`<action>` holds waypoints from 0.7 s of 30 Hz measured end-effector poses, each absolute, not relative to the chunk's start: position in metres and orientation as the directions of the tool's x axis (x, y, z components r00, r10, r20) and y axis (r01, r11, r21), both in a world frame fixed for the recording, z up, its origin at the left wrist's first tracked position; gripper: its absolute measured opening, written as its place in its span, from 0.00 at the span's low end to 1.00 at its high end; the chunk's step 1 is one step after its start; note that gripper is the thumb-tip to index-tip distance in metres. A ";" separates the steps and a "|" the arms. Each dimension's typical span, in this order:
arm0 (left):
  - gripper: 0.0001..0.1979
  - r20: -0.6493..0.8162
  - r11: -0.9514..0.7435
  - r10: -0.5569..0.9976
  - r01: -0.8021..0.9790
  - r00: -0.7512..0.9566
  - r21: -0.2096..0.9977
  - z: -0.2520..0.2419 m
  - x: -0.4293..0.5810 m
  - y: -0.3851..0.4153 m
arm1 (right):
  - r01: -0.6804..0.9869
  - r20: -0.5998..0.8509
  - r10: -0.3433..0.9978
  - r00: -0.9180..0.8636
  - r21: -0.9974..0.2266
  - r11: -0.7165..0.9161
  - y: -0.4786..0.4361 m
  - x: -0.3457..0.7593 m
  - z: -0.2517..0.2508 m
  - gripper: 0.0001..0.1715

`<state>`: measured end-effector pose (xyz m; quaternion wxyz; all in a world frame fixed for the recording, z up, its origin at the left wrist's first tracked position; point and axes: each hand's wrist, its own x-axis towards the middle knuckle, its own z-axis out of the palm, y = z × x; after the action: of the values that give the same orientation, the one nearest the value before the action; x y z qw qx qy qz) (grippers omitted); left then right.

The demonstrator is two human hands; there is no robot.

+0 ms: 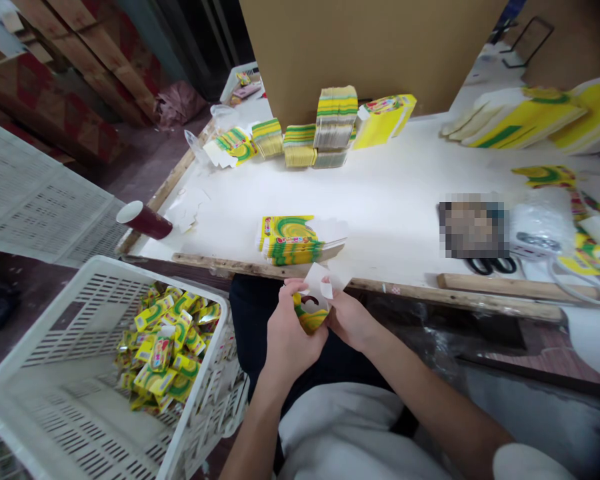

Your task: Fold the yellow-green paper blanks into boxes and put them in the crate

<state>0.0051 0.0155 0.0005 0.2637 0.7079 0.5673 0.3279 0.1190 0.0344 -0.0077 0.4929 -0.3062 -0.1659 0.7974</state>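
Note:
Over my lap, at the table's front edge, I hold a small yellow-and-green cardboard box [312, 319] with white inner flaps. My left hand [291, 337] wraps round its left side. The fingers of my right hand [349, 316] grip its right side and a white flap at the top. Its upper end stands open, and something dark shows inside that I cannot make out. Just beyond my hands, a stack of flat printed cartons [293, 240] lies on the white table [390, 200].
To my left a white plastic crate [45, 393] holds many filled yellow packets [167, 353]. A dark red cup [145, 220] lies tilted at the table's left corner. Bundled cartons [336, 117] stand against a large cardboard sheet [370, 47]. Black-handled scissors [491, 265] lie at right.

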 end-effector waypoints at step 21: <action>0.29 0.130 -0.206 0.977 0.608 0.166 0.767 0.000 0.005 0.016 | -0.699 -0.389 0.883 -0.263 -0.554 -0.452 0.032 0.116 -0.014 0.21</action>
<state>0.0050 0.0158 0.0002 0.2884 0.7071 0.5604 0.3207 0.1163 0.0322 -0.0139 0.5054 -0.3363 -0.1365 0.7828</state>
